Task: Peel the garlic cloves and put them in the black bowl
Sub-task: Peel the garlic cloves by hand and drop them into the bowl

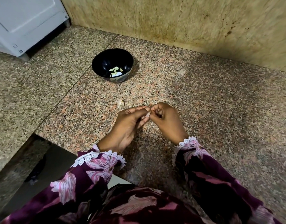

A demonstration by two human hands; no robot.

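Observation:
My left hand (127, 125) and my right hand (167, 121) meet above the granite counter, and both pinch one small pale garlic clove (148, 115) between their fingertips. Most of that clove is hidden by the fingers. An unpeeled clove (120, 102) lies on the counter just beyond my left hand. Farther back stands the black bowl (100, 62), with several peeled pale-green cloves (115, 71) at its bottom.
The granite counter (203, 97) ends at a tiled wall (171, 18) behind the bowl. A white appliance (22, 21) stands at the back left. On the near left the counter edge (42, 135) drops to a lower dark gap.

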